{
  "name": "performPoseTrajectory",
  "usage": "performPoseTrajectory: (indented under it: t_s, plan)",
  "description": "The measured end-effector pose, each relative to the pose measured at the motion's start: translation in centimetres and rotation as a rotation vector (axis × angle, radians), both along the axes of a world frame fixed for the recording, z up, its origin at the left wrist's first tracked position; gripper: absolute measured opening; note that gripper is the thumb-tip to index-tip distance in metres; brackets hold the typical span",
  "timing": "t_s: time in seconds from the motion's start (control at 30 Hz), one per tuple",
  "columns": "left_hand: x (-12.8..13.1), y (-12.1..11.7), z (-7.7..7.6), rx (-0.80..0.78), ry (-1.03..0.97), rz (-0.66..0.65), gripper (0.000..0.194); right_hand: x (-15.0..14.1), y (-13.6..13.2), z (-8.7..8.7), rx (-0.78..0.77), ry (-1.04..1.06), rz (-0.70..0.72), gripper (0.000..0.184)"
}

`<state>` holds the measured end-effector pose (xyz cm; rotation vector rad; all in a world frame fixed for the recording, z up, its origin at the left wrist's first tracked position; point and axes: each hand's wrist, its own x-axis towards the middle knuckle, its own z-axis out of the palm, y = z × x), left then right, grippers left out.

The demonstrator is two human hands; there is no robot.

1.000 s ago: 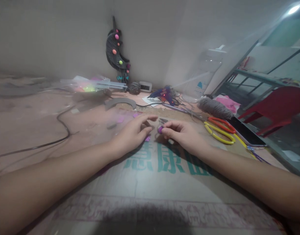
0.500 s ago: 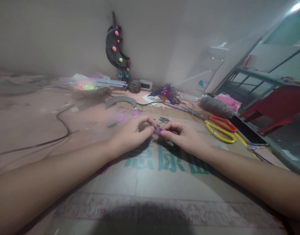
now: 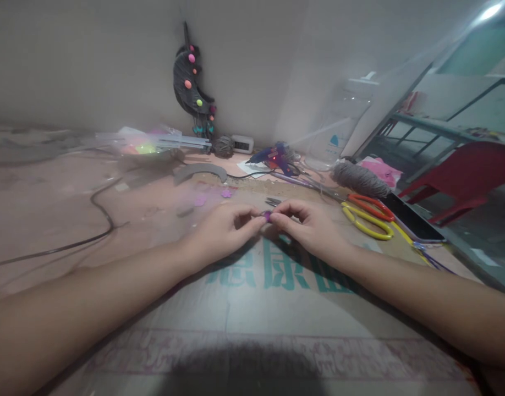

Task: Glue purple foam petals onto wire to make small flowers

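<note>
Between the fingertips of both hands is a small purple piece [image 3: 267, 216], mostly covered, so its exact shape does not show. My left hand [image 3: 231, 228] pinches it from the left, thumb and forefinger together. From the right, my right hand [image 3: 308, 225] closes on it the same way. The two hands almost meet above a cardboard sheet [image 3: 203, 308] printed with green characters. Just beyond the fingers lie the metal tips of a small tool [image 3: 272, 202]. A purple flower-shaped piece [image 3: 226, 193] and a blurred pinkish piece [image 3: 200, 201] lie behind my left hand.
A glue gun [image 3: 273, 157] with a red light stands at the back. Red- and yellow-handled scissors [image 3: 368, 220], a phone [image 3: 415, 219] and grey yarn [image 3: 360, 177] lie on the right. A grey curved strip [image 3: 201, 171] and a black cord [image 3: 106, 212] lie left. A yarn-wrapped crescent [image 3: 188, 80] leans against the wall.
My left fingertips have moved in against the purple piece, which is now more covered. My right hand has shifted slightly. The whole view has moved a little.
</note>
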<state>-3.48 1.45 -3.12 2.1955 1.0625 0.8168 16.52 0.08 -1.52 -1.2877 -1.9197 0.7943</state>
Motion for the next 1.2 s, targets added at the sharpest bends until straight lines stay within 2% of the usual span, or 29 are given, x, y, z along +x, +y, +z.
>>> performPoseTrajectory:
  t_s: [0.1, 0.3, 0.43, 0.57, 0.63, 0.77, 1.0, 1.2]
  plan:
    - [0.0, 0.1, -0.2, 0.061, 0.058, 0.005, 0.034, 0.1, 0.0, -0.1, -0.018, 0.019, 0.013, 0.022]
    - [0.1, 0.0, 0.0, 0.032, 0.046, -0.018, 0.035, 0.5, 0.5, -0.7, 0.024, 0.018, 0.001, 0.036]
    - [0.1, -0.1, 0.1, 0.028, 0.044, -0.028, 0.033, 0.5, 0.3, -0.9, -0.056, 0.137, 0.011, 0.042]
    - [0.1, 0.1, -0.1, 0.046, 0.051, -0.017, 0.033, 0.7, 0.4, -1.0, 0.019, 0.269, -0.009, 0.046]
    - [0.0, 0.1, -0.1, 0.054, 0.055, -0.013, 0.032, 0.9, 1.0, -1.3, 0.083, 0.372, -0.025, 0.042]
    - [0.0, 0.3, -0.1, 0.038, 0.053, -0.011, 0.032, 1.4, 2.3, -1.9, 0.116, 0.508, -0.061, 0.013]
    - [0.0, 0.2, 0.0, -0.026, 0.025, -0.013, 0.032, 1.2, 2.5, -2.0, 0.169, 0.371, -0.098, 0.018]
    - [0.1, 0.1, 0.2, -0.039, 0.024, -0.010, 0.032, 1.0, 2.2, -1.9, 0.182, 0.318, -0.077, 0.012]
